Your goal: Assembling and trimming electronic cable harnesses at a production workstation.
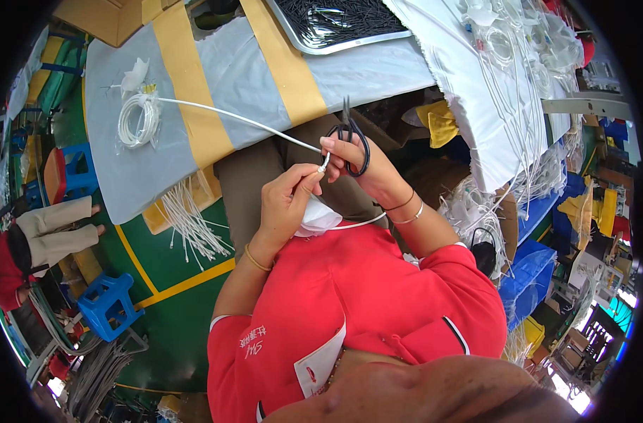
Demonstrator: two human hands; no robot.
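The fingers [314,178] of the left hand [286,204] are pinching the near end of a thin white tube [244,121], closed narrowly on it just below the right hand [360,166]. The right hand's fingers are also touching that tube end from above, while its other fingers are threaded through the black loops of a pair of scissors [351,134], whose blades are pointing up and away from the person. Both hands are working close together, nearly touching, above the person's lap.

From the pinched end the tube is stretching out to the left across the counter [124,176], which is covered in grey sheeting with tan tape strips, and is ending in a white coil [137,120] lying in a clear bag near the counter's far left part. Cut white tube pieces [191,222] are piling up on the floor below the counter's near edge. A metal tray [339,28] of dark thin parts is sitting at the counter's far side. A blue plastic stool [108,303] is standing on the green floor to the left.
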